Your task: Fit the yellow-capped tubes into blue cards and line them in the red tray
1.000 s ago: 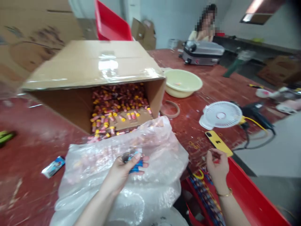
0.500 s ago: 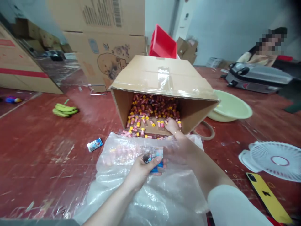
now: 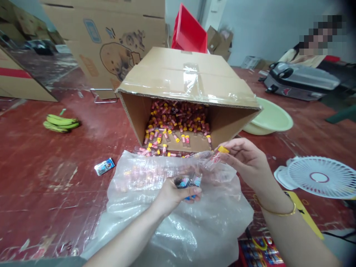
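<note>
My left hand [image 3: 171,196] is closed around small blue printed packets [image 3: 196,180], above a sheet of clear plastic [image 3: 167,230]. My right hand [image 3: 249,161] pinches a small clear tube with a yellow cap [image 3: 216,157] between thumb and fingers, just outside the cardboard box [image 3: 167,74]. That box lies on its side, its mouth facing me. Many similar pink-labelled tubes [image 3: 178,113] are heaped inside it, and several have spilled to its front edge. One more blue packet [image 3: 104,166] lies on the floor to the left.
Bananas [image 3: 60,123] lie on the red floor at left. Right of the box are a pale green basin [image 3: 272,116], a white slatted fan cover [image 3: 319,177] and a yellow phone [image 3: 304,215]. A red tray of packets [image 3: 260,254] sits near me. A person is behind the grey case [image 3: 303,81].
My right hand has come out of the box toward me, now with a yellow-capped tube in its fingers. My left hand still holds the packets. The view has tilted down slightly.
</note>
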Motion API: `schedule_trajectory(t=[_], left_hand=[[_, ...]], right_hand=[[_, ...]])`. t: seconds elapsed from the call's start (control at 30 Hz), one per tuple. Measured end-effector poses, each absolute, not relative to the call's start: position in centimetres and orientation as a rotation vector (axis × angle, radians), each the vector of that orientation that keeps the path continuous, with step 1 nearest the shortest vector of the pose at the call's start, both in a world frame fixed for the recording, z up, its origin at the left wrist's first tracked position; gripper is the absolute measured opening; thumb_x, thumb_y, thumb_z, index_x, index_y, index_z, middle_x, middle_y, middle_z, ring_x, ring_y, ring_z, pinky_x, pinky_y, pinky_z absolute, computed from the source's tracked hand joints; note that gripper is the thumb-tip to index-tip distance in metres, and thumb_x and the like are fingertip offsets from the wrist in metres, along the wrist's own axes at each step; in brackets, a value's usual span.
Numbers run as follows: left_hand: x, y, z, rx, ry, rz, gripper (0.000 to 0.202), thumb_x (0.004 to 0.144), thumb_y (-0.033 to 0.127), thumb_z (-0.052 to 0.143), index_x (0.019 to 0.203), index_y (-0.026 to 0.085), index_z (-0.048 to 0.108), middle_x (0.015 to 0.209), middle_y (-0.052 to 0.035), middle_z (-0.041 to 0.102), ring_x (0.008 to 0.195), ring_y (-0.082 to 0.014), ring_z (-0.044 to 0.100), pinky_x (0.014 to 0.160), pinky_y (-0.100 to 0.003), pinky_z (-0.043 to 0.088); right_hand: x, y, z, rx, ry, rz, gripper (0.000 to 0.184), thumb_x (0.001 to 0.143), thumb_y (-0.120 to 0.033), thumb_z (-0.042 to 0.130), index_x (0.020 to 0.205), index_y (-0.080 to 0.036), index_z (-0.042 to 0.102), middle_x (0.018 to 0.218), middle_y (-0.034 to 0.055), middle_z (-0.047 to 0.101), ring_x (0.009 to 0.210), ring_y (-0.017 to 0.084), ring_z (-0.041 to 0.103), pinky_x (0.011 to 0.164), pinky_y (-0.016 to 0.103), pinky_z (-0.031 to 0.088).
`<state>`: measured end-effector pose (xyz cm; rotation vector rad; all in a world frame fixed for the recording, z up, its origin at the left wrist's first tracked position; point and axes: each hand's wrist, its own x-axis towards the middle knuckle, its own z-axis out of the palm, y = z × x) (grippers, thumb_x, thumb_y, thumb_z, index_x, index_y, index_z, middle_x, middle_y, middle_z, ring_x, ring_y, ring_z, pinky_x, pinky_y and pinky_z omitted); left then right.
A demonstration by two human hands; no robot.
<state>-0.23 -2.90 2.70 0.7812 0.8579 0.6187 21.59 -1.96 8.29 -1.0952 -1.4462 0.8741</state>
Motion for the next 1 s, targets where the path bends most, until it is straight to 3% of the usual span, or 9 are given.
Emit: schedule_trajectory(t=[0.13,0.27,0.47,0.6,0.7,0.77,0.87,0.93,1.0], left_hand=[[-0.2,-3.0,2.6,0.764,0.836,0.667,0.072,0.052,0.035,0.090,0.117,0.015,0.064,0.063,-0.0004,0.065,0.056,-0.0173,0.064,0.055,-0.027,0.051],[-0.2,-3.1,2.7,0.777,0.806,0.694,0.072,0.053,0.036,0.090,0.117,0.014,0.064,0.061,0.0001,0.064,0.055,-0.0163,0.062,0.055,-0.027,0.049],[-0.2,-3.4,3.6,0.761,0.863,0.626,0.049,0.060,0.038,0.085,0.101,0.015,0.070,0.078,-0.0077,0.073,0.067,-0.0209,0.069,0.059,-0.029,0.053],[0.1,-3.4,4.0,0.632,0.812,0.641,0.052,0.063,0.044,0.083,0.103,0.013,0.069,0.093,-0.0148,0.074,0.081,-0.0254,0.070,0.063,-0.032,0.056],[0.6,-3.3,4.0,0.515,0.796,0.680,0.054,0.063,0.041,0.084,0.106,0.012,0.068,0.094,-0.0147,0.074,0.084,-0.0262,0.070,0.066,-0.032,0.057],[1.1,-3.1,4.1,0.457,0.788,0.704,0.053,0.062,0.039,0.085,0.105,0.012,0.068,0.093,-0.0142,0.074,0.085,-0.0261,0.071,0.067,-0.031,0.057],[1.7,-2.9,4.2,0.423,0.784,0.735,0.051,0.059,0.036,0.087,0.100,0.011,0.069,0.090,-0.0140,0.074,0.082,-0.0251,0.071,0.065,-0.029,0.057],[1.9,-2.9,4.4,0.426,0.790,0.738,0.050,0.060,0.037,0.086,0.099,0.010,0.069,0.088,-0.0136,0.074,0.079,-0.0238,0.071,0.064,-0.028,0.057],[1.8,-3.0,4.4,0.448,0.777,0.722,0.050,0.063,0.038,0.085,0.101,0.011,0.068,0.088,-0.0127,0.074,0.076,-0.0223,0.070,0.064,-0.028,0.057]], right_hand=[[20.3,-2.2,9.8,-1.095,-1.813,0.597,0.011,0.083,-0.020,0.067,0.092,-0.024,0.060,0.093,0.0033,0.065,0.086,0.016,0.061,0.074,0.029,0.051],[19.3,-2.1,10.7,-1.083,-2.029,0.485,0.008,0.085,-0.021,0.063,0.092,-0.023,0.060,0.095,0.0038,0.065,0.084,0.016,0.061,0.071,0.028,0.049],[19.3,-1.5,8.9,-1.175,-1.799,0.903,0.013,0.083,-0.032,0.067,0.089,-0.021,0.062,0.089,0.0035,0.066,0.080,0.015,0.061,0.072,0.029,0.050],[19.0,-1.7,5.5,-1.176,-1.411,1.233,0.019,0.080,-0.038,0.070,0.085,-0.021,0.061,0.084,0.0009,0.066,0.072,0.013,0.061,0.065,0.026,0.052],[18.2,-3.3,3.4,-1.126,-1.291,1.244,0.020,0.083,-0.041,0.066,0.086,-0.022,0.059,0.094,0.0021,0.065,0.085,0.014,0.062,0.077,0.028,0.053],[17.5,-4.7,2.6,-1.081,-1.381,1.229,0.034,0.076,-0.043,0.073,0.099,-0.024,0.056,0.110,0.0052,0.060,0.101,0.019,0.060,0.087,0.033,0.052],[16.1,-6.7,2.3,-1.170,-1.547,1.141,0.081,0.059,-0.037,0.086,0.124,-0.028,0.038,0.127,0.0086,0.047,0.111,0.025,0.055,0.089,0.037,0.052],[15.3,-7.3,2.1,-1.266,-1.562,1.012,0.083,0.060,-0.029,0.085,0.124,-0.030,0.033,0.129,0.0085,0.043,0.112,0.024,0.054,0.089,0.037,0.052],[14.9,-7.4,1.9,-1.284,-1.537,0.921,0.071,0.065,-0.021,0.080,0.119,-0.029,0.034,0.123,0.0074,0.046,0.108,0.022,0.056,0.088,0.035,0.052]])
